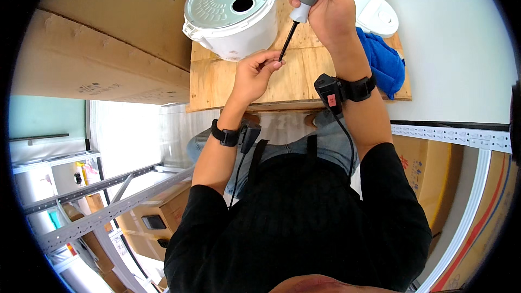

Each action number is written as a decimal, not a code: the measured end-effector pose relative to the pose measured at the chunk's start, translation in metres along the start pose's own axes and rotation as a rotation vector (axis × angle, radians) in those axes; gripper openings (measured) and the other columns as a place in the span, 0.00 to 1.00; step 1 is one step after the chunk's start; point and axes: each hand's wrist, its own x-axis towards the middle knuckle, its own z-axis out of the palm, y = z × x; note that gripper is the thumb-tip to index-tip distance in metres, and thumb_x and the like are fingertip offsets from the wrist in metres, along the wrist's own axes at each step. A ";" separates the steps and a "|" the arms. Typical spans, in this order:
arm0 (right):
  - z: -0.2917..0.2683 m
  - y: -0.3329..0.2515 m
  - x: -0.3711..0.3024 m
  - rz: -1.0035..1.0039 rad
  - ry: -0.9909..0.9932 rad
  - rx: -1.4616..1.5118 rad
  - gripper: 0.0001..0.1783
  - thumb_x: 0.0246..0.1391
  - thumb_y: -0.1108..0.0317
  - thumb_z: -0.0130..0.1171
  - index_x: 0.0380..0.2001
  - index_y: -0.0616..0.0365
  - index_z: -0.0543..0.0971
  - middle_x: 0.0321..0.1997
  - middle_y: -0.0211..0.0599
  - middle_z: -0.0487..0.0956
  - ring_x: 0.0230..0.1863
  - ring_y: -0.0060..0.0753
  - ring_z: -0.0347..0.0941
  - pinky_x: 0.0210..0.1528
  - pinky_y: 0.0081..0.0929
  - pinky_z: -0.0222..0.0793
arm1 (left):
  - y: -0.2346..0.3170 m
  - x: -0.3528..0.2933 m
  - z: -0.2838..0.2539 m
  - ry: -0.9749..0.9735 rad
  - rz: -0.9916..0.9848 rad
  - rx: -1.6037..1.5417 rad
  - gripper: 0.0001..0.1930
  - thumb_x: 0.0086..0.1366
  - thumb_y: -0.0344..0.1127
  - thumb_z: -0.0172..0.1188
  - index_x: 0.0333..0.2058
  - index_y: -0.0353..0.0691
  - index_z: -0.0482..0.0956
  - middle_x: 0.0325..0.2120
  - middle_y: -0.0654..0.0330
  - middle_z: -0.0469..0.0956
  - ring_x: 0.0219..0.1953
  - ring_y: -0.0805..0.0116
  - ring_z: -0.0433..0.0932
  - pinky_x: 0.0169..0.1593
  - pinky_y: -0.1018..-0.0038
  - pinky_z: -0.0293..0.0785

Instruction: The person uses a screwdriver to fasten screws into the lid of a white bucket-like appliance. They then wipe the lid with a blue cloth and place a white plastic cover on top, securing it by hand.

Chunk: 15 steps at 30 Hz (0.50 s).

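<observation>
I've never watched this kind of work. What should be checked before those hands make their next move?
1. Screwdriver gripped by its handle: ok, the right hand is wrapped around it.
2. Left hand near the tool's tip: ok, its fingertips are right at it.
3. A screw on the tip: cannot tell, too small and partly hidden by fingers.
4. Tip touching the white appliance: not ok, it is apart from it.
5. Blue cloth away from the tip: ok, it lies off to the right.
</observation>
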 end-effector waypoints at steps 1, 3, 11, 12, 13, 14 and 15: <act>0.002 0.000 -0.001 -0.003 -0.002 0.000 0.17 0.68 0.61 0.45 0.52 0.60 0.66 0.33 0.43 0.75 0.30 0.36 0.73 0.34 0.31 0.70 | 0.001 -0.001 -0.001 0.000 -0.001 -0.002 0.11 0.66 0.20 0.56 0.47 0.30 0.79 0.37 0.58 0.81 0.39 0.72 0.79 0.47 0.76 0.77; 0.005 0.000 -0.002 -0.007 -0.027 0.014 0.17 0.67 0.61 0.45 0.52 0.61 0.66 0.33 0.43 0.75 0.30 0.36 0.73 0.34 0.31 0.70 | 0.005 -0.003 -0.005 0.002 -0.003 -0.004 0.11 0.66 0.20 0.56 0.47 0.30 0.79 0.36 0.58 0.82 0.39 0.73 0.79 0.46 0.76 0.77; 0.028 0.008 0.001 0.158 -0.239 0.092 0.21 0.66 0.56 0.46 0.52 0.63 0.66 0.33 0.44 0.75 0.29 0.34 0.72 0.32 0.28 0.68 | 0.029 0.001 -0.024 -0.090 -0.112 0.005 0.12 0.64 0.19 0.58 0.46 0.30 0.79 0.33 0.61 0.82 0.38 0.74 0.80 0.45 0.77 0.76; 0.027 0.009 0.009 0.138 -0.430 0.205 0.20 0.62 0.64 0.57 0.52 0.63 0.68 0.34 0.39 0.76 0.34 0.32 0.73 0.36 0.32 0.70 | 0.032 0.001 -0.027 -0.115 -0.106 0.016 0.12 0.63 0.19 0.58 0.46 0.30 0.79 0.33 0.61 0.82 0.38 0.74 0.80 0.45 0.77 0.76; 0.027 0.011 0.011 0.140 -0.448 0.222 0.20 0.64 0.60 0.52 0.52 0.63 0.68 0.34 0.41 0.75 0.32 0.33 0.73 0.35 0.31 0.69 | 0.035 0.002 -0.030 -0.143 -0.087 0.017 0.12 0.63 0.19 0.59 0.46 0.30 0.79 0.33 0.61 0.81 0.38 0.74 0.80 0.45 0.77 0.76; 0.029 0.012 0.013 0.142 -0.466 0.239 0.21 0.65 0.57 0.48 0.52 0.63 0.67 0.33 0.42 0.75 0.31 0.33 0.72 0.33 0.29 0.68 | 0.040 0.003 -0.033 -0.171 -0.069 0.019 0.12 0.63 0.19 0.59 0.46 0.30 0.79 0.32 0.61 0.81 0.37 0.74 0.80 0.44 0.77 0.76; 0.035 0.013 0.014 0.146 -0.483 0.258 0.23 0.67 0.53 0.44 0.52 0.63 0.67 0.33 0.44 0.74 0.29 0.34 0.72 0.31 0.28 0.67 | 0.045 0.003 -0.037 -0.197 -0.054 0.020 0.13 0.62 0.19 0.59 0.46 0.30 0.79 0.32 0.62 0.81 0.37 0.74 0.80 0.44 0.77 0.76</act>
